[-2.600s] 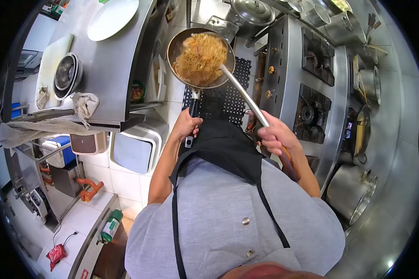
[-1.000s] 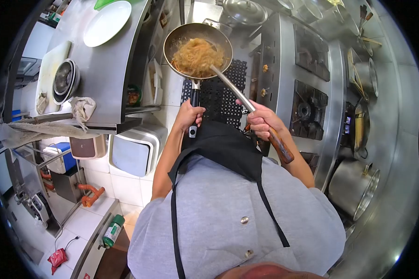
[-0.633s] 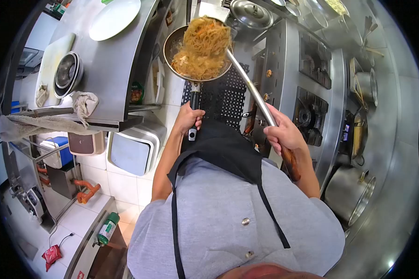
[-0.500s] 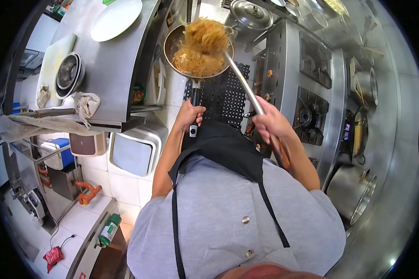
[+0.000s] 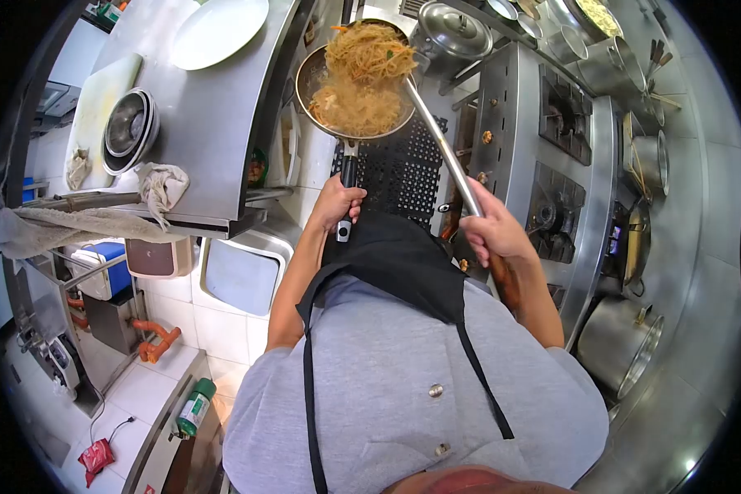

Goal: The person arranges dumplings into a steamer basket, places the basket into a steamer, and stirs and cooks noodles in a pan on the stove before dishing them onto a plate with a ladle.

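My left hand is wrapped round the black-and-silver handle of a frying pan, held out in front of me. Thin brown noodles lie in the pan, with light steam over them. In my right hand is a long-handled metal utensil with a wooden end. Its shaft slants up to the pan's right side, and its head is hidden by noodles. A heaped clump of noodles, with orange shreds, is raised over the pan's far side. Behind the clump shows a dark curved rim, partly hidden.
At left stands a steel counter with a white plate, nested bowls and a cloth. Gas burners run along my right. A lidded pot stands ahead, and a black perforated mat covers the floor.
The raised noodle clump sits slightly farther right and looks less blurred. My right hand and the utensil have shifted a little right. The whole view has turned slightly; my left hand keeps its hold.
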{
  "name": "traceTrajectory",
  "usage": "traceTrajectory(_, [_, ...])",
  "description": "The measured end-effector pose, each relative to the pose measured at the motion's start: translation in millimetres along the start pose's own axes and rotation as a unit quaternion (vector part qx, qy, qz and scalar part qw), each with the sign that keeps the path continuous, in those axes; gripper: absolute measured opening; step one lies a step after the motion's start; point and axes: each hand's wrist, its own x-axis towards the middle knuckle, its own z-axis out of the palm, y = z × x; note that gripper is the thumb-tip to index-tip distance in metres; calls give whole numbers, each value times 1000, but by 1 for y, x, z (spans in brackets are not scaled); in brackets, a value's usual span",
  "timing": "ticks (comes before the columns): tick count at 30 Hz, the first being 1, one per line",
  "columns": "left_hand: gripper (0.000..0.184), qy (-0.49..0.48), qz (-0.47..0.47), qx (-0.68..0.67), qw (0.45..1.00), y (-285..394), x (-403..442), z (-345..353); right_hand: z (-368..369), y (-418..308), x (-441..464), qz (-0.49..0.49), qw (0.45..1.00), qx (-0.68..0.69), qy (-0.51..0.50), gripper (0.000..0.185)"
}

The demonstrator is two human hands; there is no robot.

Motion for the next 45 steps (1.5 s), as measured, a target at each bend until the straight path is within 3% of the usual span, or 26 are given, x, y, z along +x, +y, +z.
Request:
traceTrajectory(2, [23, -5, -1, -1, 1000, 3, 6, -5, 11, -4, 16, 15, 1000, 18, -2, 69])
traceTrajectory(5, [24, -6, -7, -4, 1000, 5, 9, -8, 2, 5, 49, 40, 958, 247, -139, 57])
traceTrajectory(6, [24, -2, -9, -5, 1000, 7, 9, -9, -1, 10, 55, 42, 958, 245, -143, 57])
traceTrajectory(8, [24, 1, 2, -17, 1000, 10, 7, -8, -6, 19, 65, 79, 864, 445, -223, 52])
traceTrajectory(9, [23, 6, -1, -6, 1000, 13, 8, -8, -8, 12, 65, 97, 842, 478, -230, 48])
traceTrajectory(16, [21, 50, -7, 0, 999, 35, 7, 5, -37, -76, 70, 67, 941, 264, -201, 48])
traceTrajectory(20, [23, 52, 19, -7, 998, 62, -1, 17, -52, -148, 74, 44, 947, 223, -229, 56])
traceTrajectory(24, [24, 79, 49, -45, 995, 91, -14, 35, -53, -216, 86, 30, 905, 282, -316, 56])
traceTrajectory(29, [24, 132, 75, -60, 987, 106, -32, 57, -43, -285, 139, 29, 846, 256, -467, 52])
traceTrajectory(38, [26, 191, 134, -72, 970, 59, -44, 65, 22, -324, 272, 69, 832, 141, -532, 36])
traceTrajectory(40, [25, 205, 135, -84, 966, 58, -45, 69, 31, -319, 287, 107, 798, 202, -557, 50])
traceTrajectory(45, [25, 200, 136, -109, 964, 80, -45, 76, 20, -321, 279, 127, 769, 277, -561, 57])
